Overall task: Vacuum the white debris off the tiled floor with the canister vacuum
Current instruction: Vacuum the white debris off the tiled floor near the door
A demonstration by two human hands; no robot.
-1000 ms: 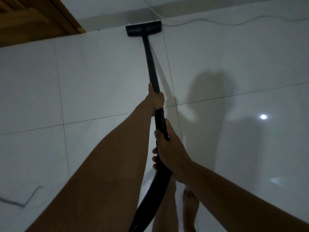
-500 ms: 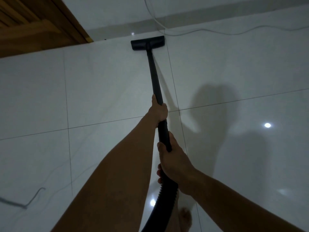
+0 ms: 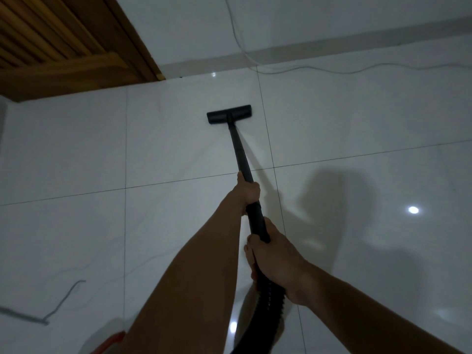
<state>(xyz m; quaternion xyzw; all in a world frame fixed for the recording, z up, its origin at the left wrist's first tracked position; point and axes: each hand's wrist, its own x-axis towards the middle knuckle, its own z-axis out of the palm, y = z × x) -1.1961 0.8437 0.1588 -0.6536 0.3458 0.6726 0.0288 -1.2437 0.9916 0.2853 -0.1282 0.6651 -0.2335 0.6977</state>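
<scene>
Left hand (image 3: 247, 191) is curled fully round the black plastic vacuum wand (image 3: 238, 152) at mid-shaft. Right hand (image 3: 274, 261) is wrapped round its lower end, where the black ribbed hose (image 3: 271, 301) joins. The flat black floor nozzle (image 3: 229, 114) rests on the glossy white tiled floor (image 3: 178, 149), at 12 o'clock from both hands.

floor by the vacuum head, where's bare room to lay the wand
Bare tiles left of the floor head, between the wooden door and the grey cord; also right of the wand, below the white cable. Crowded around the hose.
</scene>
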